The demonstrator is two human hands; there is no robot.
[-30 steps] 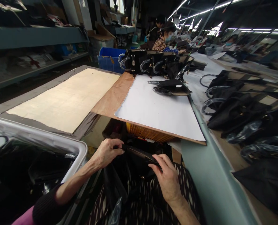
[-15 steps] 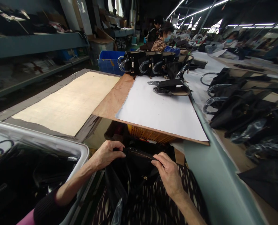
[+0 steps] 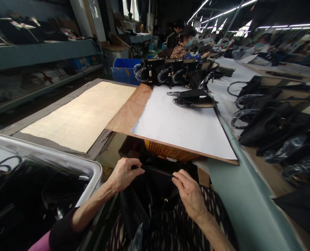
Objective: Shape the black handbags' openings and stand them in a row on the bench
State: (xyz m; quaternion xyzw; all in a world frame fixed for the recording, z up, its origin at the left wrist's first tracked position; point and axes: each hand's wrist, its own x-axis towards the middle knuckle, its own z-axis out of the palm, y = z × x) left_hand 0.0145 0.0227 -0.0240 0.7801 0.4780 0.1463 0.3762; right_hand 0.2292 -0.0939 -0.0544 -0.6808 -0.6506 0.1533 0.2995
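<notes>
A black handbag [image 3: 155, 191] rests over my lap, its upper edge stretched between both hands. My left hand [image 3: 126, 174] pinches that edge at its left end, thumb against fingers. At the other end, my right hand [image 3: 188, 190] grips the same edge with thumb and fingers closed. A small gold-coloured fitting [image 3: 165, 200] shows on the bag's front below the edge. Clear plastic film [image 3: 137, 237] hangs at the bag's lower left. The bag's lower part blends into the dark patterned cloth on my lap.
A white bin [image 3: 97, 170] with black bags stands at left. Ahead, a white sheet [image 3: 181, 125] on a brown board [image 3: 123, 108] carries a black bag [image 3: 194, 98]. Black handbags [image 3: 270, 125] line the right table. A yellow crate [image 3: 168, 150] sits underneath; a co-worker [image 3: 179, 50] is behind.
Both hands keep their hold on the bag's edge, which has shifted slightly right and down in view. The whole scene has also shifted a little to the right.
</notes>
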